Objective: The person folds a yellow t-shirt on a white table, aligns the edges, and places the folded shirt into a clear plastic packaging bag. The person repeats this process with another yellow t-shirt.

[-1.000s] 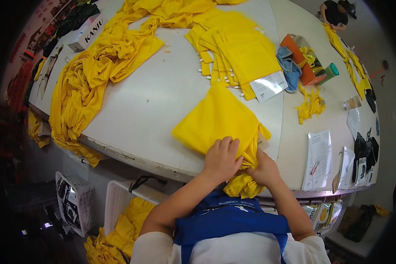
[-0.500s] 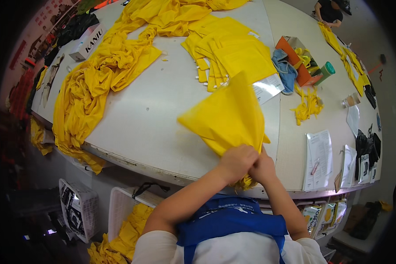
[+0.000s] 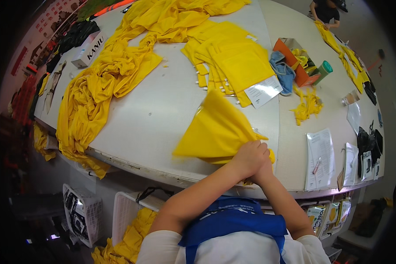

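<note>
A piece of yellow fabric (image 3: 215,130) with a pointed, fanned-out shape hangs over the near edge of the table, its outer corner smeared by motion. My left hand (image 3: 251,157) is closed on its gathered lower right end. Pressed up against it, my right hand (image 3: 263,170) is also closed on the fabric, with its fingers partly hidden behind the left. Just beyond lies a fanned stack of flat yellow fabric pieces (image 3: 244,66) with small white tags along its edge. A printed white sheet (image 3: 264,91) sticks out from under the stack.
A long heap of crumpled yellow fabric (image 3: 88,94) covers the left side. To the right are a blue cloth (image 3: 284,75), an orange box (image 3: 308,78), yellow scraps (image 3: 308,105) and papers (image 3: 320,160). A white basket (image 3: 125,215) stands below; a person (image 3: 325,13) works far right.
The fabric's upper tip has swung down and left, uncovering the near part of the stack and the sheet. My left hand has shifted right, over the right hand.
</note>
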{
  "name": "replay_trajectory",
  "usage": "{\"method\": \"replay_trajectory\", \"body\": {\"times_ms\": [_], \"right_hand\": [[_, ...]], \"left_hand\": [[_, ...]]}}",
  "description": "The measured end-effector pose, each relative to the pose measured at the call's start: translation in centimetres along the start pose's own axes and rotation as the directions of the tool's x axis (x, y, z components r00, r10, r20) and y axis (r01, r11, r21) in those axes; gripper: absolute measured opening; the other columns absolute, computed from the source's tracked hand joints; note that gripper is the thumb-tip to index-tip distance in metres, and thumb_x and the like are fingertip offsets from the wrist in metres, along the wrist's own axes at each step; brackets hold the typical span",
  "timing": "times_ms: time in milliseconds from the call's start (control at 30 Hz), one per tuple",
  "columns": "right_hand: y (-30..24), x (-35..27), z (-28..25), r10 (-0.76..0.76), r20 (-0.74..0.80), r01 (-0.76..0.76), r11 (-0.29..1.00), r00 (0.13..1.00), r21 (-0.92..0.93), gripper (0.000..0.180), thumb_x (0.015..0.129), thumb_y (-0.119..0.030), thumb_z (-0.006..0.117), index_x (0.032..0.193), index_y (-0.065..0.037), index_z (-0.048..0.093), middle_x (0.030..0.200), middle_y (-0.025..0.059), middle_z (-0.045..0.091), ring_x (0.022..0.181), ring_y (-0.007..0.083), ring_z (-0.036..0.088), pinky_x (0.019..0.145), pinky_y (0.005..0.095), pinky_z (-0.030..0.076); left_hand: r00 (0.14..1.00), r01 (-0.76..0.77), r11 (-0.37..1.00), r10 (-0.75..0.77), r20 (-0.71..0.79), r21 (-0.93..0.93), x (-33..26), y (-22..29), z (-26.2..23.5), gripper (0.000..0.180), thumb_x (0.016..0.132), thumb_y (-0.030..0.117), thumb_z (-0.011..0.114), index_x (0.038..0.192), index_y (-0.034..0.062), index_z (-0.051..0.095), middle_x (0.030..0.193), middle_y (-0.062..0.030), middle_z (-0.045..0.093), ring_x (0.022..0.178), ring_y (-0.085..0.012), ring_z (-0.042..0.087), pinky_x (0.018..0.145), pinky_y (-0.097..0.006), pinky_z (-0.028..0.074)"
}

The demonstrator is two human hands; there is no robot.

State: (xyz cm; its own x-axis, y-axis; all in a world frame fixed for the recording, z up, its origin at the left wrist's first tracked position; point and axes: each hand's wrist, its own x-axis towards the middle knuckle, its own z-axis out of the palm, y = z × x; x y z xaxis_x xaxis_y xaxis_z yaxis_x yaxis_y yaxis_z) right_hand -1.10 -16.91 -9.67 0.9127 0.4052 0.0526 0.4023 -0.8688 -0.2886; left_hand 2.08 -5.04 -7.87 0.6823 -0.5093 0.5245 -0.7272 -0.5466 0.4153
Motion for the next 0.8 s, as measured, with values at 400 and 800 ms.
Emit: {"method": "replay_trajectory", "body": {"times_ms": [400,800], "right_hand": [[2.1,0.1,-3.6,0.431,0.289,-0.205,-0.232,0.855,0.951,0.056,0.072,0.003,0.068,0.125,-0.001,0.047,0.115,0.0107,0.059,0.1,0.023,0.061,0.084,0.0343,0.05],[3.1,1.2,-3.7,0.506,0.167,-0.369,0.33,0.846,0.869,0.038,0.08,0.0,0.062,0.118,0.002,0.054,0.109,0.0113,0.063,0.098,0.0207,0.062,0.082,0.0318,0.05]], "left_hand": [[0.882,0.422,0.849,-0.465,-0.071,-0.318,-10.8,-3.5,-1.1,0.078,0.08,0.008,0.067,0.145,0.0043,0.025,0.136,-0.0207,0.045,0.124,-0.0339,0.047,0.103,-0.038,0.036],[0.859,0.43,0.663,-0.509,0.052,-0.613,-7.1,-0.2,-0.7,0.065,0.084,-0.001,0.057,0.144,0.0145,0.036,0.117,-0.0187,0.061,0.104,-0.0313,0.062,0.087,-0.032,0.049]]}}
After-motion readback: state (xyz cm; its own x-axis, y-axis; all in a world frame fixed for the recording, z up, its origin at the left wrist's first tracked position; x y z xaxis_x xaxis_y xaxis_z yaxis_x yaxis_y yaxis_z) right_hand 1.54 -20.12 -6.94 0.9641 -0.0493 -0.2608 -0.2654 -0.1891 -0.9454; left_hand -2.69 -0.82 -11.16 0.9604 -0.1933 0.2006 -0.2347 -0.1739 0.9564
